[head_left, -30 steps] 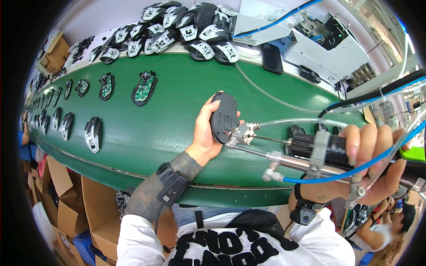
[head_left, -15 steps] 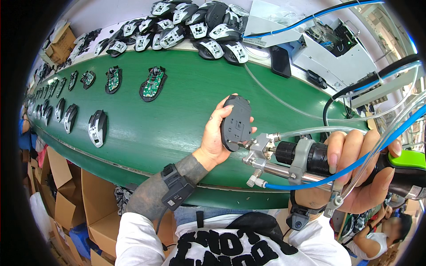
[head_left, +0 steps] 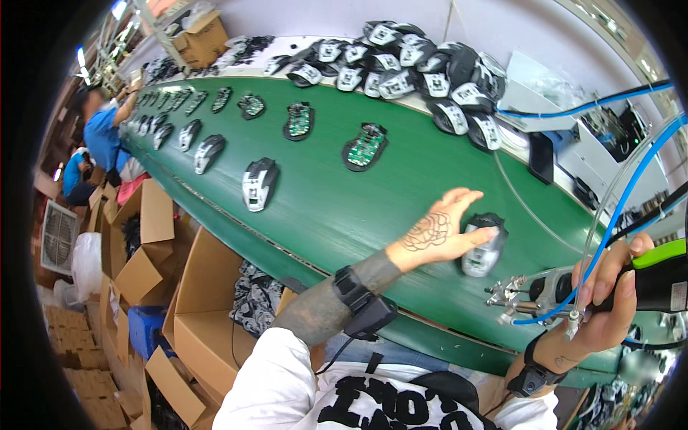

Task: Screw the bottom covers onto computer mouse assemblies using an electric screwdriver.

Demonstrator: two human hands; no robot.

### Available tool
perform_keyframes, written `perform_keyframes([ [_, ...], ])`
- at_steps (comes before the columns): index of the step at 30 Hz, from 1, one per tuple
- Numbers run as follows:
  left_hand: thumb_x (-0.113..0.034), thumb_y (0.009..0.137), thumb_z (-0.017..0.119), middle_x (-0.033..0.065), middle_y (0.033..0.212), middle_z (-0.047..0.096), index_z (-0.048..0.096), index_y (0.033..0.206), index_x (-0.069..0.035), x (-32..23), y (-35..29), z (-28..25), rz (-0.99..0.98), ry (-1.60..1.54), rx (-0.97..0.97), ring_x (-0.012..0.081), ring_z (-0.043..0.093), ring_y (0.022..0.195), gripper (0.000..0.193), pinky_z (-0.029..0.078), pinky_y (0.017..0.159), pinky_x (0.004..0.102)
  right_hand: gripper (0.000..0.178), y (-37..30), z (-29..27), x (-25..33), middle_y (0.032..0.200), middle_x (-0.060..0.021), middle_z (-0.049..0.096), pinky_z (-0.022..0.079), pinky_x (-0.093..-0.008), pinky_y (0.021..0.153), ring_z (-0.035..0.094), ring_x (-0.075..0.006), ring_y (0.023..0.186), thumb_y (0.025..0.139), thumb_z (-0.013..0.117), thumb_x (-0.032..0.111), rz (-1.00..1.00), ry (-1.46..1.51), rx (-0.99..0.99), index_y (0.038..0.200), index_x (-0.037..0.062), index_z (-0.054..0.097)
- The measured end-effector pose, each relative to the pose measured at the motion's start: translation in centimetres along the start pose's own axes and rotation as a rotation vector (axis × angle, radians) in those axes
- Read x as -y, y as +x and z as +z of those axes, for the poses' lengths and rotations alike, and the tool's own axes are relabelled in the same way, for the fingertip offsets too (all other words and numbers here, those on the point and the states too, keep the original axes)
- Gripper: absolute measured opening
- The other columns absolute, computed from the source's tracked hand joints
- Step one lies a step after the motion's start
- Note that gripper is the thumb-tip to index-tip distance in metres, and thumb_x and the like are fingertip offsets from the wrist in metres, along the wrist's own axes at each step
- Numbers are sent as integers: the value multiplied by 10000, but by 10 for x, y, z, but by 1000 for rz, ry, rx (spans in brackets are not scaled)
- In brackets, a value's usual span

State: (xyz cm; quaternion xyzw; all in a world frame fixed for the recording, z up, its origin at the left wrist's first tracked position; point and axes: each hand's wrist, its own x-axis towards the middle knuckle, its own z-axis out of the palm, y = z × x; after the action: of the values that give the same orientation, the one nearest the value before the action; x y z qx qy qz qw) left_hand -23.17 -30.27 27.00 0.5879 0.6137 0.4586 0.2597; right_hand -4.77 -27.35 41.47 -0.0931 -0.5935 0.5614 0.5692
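On the green work surface lies a computer mouse (head_left: pixel 481 251), its black and silver-white shell facing up and slightly blurred. My left hand (head_left: pixel 438 231) is beside it with fingers stretched out and spread. The thumb reaches across the mouse's near side; whether it touches I cannot tell. My right hand (head_left: pixel 605 297) is wrapped round a black powered screwdriver (head_left: pixel 656 283) with a green part and a metal head with hose fittings. Its tip (head_left: pixel 494 292) points left, just below the mouse and apart from it.
Mouse bottoms with green circuit boards (head_left: pixel 367 145) and mouse top shells (head_left: pixel 259 184) run in two rows leftward. Behind is a heap of mice (head_left: pixel 398 61). A blue hose (head_left: pixel 622 208) crosses near my right hand. Cardboard boxes (head_left: pixel 208 287) stand below left; a person (head_left: pixel 104 132) works far left.
The mouse has left my left hand and lies on the surface, top up; the fingers have opened. The screwdriver is away from it. The view has swung left.
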Motion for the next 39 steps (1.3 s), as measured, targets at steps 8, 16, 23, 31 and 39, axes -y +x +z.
perform_keyframes([
  [8,-486,642,706,200,1151,534,590,1110,-104,94,-102,-214,-508,1397,-552,382,493,1073,615,385,900,514,293,8,-15,6,593,-3,402,354,-212,454,393,-95,438,879,489,149,1,56,118,1091,5,345],
  [16,-393,691,712,191,1033,567,559,1160,-74,59,-12,-160,-193,701,-402,324,542,986,587,437,867,381,295,9,-21,6,570,-15,412,335,-207,412,401,-95,423,836,516,133,-43,-83,-32,1056,-22,396],
  [23,-468,737,618,196,1154,474,546,1214,-226,90,50,-113,-328,1011,-225,355,496,1068,540,401,907,464,300,4,-10,10,571,-38,424,351,-218,385,405,-109,421,828,549,104,43,-83,-99,1049,-40,407],
  [31,-467,754,603,236,1287,396,508,1248,-221,102,56,-105,-335,902,-187,409,405,1162,561,385,957,447,271,5,-13,17,580,-47,438,375,-225,397,424,-112,424,827,520,80,64,-123,-79,1043,-40,409],
  [39,-426,898,472,176,1118,553,476,1266,-163,35,50,-48,-367,-712,-115,297,582,906,453,487,817,399,279,12,-30,11,604,-53,463,404,-261,452,450,-126,454,848,509,84,-181,116,-160,1074,-42,404],
])
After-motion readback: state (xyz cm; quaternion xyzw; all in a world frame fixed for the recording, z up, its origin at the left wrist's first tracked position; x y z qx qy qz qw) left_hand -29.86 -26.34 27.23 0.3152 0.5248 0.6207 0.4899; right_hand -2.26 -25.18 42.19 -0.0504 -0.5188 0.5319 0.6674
